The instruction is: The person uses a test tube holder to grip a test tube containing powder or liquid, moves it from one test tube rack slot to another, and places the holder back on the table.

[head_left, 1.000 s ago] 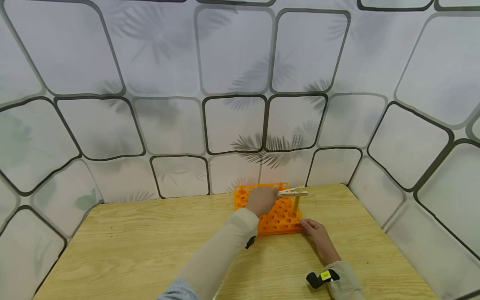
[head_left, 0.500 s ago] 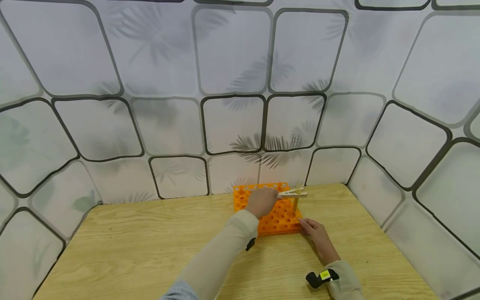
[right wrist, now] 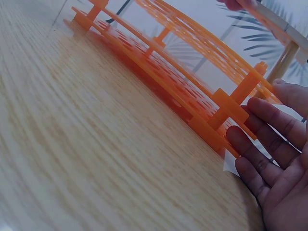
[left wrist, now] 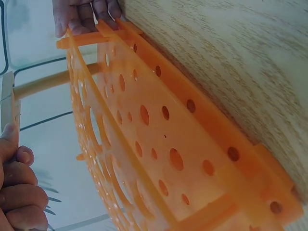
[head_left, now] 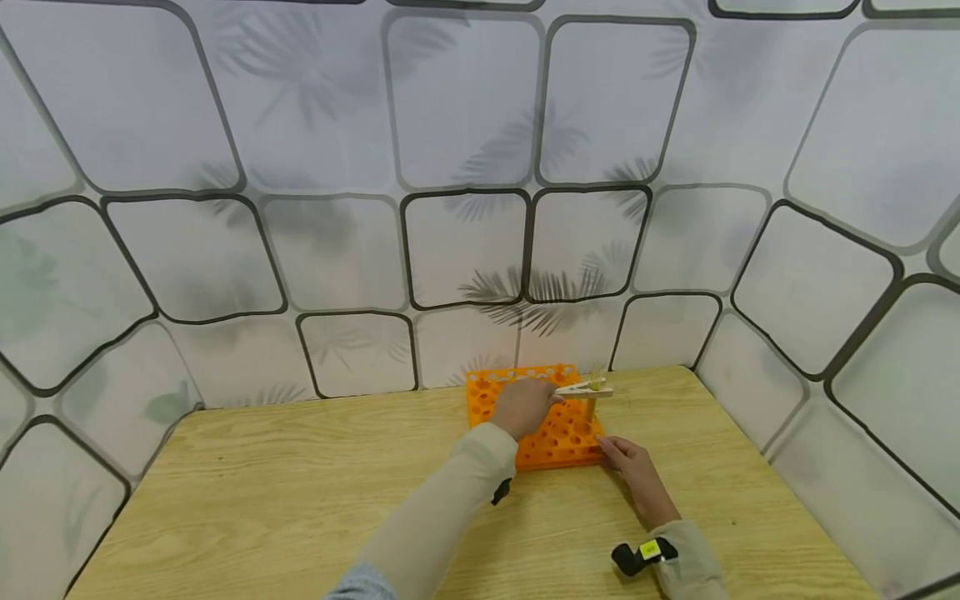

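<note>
My left hand grips a wooden test tube clamp over the right part of an orange test tube rack. The clamp's far end is around a test tube with yellowish contents, which stands in a hole of the rack. In the left wrist view, the tube passes through the rack's top plate, and the clamp is near its upper end. At the rack's right front corner my right hand holds the end, thumb by the top plate and fingers against the side.
The rack stands on a light wood table, near its back edge. A patterned curtain surrounds the table at the back and both sides. A black wrist camera sits on the right sleeve.
My left hand and the clamp have come down slightly relative to the rack. The right hand stays at the rack's corner.
</note>
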`<state>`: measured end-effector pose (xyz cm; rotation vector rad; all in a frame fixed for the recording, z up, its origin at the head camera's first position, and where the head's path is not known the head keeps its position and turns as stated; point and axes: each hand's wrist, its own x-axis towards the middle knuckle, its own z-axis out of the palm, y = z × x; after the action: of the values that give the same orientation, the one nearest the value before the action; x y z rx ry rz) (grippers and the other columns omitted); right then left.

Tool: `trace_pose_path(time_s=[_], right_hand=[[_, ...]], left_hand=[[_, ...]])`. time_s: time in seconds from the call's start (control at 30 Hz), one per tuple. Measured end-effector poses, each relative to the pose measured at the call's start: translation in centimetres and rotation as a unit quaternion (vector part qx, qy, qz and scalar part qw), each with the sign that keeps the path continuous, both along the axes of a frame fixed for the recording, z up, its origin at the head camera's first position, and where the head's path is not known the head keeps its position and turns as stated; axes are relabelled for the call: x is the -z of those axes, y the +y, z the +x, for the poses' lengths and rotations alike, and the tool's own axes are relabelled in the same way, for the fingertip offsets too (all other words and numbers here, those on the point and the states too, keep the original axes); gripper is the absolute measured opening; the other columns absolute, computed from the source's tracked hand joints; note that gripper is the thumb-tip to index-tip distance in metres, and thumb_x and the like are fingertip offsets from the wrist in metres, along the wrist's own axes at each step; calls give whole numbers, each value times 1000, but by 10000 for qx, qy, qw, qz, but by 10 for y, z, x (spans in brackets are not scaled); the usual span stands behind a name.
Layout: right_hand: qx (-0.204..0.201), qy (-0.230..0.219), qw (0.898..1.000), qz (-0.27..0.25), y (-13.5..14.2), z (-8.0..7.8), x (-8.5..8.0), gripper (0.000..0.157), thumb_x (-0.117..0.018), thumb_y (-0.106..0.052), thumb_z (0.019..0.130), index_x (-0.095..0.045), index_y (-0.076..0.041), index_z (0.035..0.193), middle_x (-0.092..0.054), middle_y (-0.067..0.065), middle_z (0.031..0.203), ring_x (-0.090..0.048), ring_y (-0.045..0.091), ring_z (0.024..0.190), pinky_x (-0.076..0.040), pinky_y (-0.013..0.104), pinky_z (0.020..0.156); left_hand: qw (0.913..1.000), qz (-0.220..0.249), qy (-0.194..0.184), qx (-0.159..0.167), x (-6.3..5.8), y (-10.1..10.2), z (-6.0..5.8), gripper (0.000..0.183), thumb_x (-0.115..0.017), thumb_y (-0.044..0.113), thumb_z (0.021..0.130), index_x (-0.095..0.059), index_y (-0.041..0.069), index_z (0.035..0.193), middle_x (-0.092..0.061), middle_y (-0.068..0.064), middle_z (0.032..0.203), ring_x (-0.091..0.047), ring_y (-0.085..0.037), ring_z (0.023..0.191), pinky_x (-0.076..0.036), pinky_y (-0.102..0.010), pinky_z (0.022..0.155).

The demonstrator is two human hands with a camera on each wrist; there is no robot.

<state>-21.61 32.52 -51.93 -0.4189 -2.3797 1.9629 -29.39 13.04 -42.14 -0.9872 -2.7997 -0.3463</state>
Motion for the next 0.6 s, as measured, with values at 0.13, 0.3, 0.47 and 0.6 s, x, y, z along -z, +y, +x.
trace_pose_path(time_s=[0.13,0.3,0.47,0.6], right_hand=[[37,-46,10000,-42,1,-1,0,41,-54,-39,95,-62,0,108,-60,-12,92,-57,0,86,-47,18,79],[17,-32,10000,-45,1,0,-1,41,-53,-39,95,-62,-1,107,-60,-13,92,-57,0,86,-47,18,79],[4,43,10000,-67,1,0,1,40,-54,-37,95,-62,0,108,-61,-12,91,-58,0,85,-47,18,79],[-35,76,9999,-78,1,0,1,39,-54,-37,96,-63,-1,107,-61,-13,90,-58,-1,85,-48,17,79]], left_hand=[[9996,-126,240,-20,3,0,0,35,-46,42,95,-55,18,73,-43,4,54,-38,-7,42,-28,-20,42],[9994,-138,308,-56,4,0,2,33,-48,41,95,-59,18,75,-49,4,54,-40,-7,41,-29,-20,40],[9996,-207,193,-77,6,0,2,33,-48,41,95,-57,18,74,-41,4,51,-34,-8,39,-24,-21,39],[9996,-212,157,-107,8,1,2,33,-48,41,95,-56,18,73,-36,4,50,-30,-9,39,-22,-21,38]])
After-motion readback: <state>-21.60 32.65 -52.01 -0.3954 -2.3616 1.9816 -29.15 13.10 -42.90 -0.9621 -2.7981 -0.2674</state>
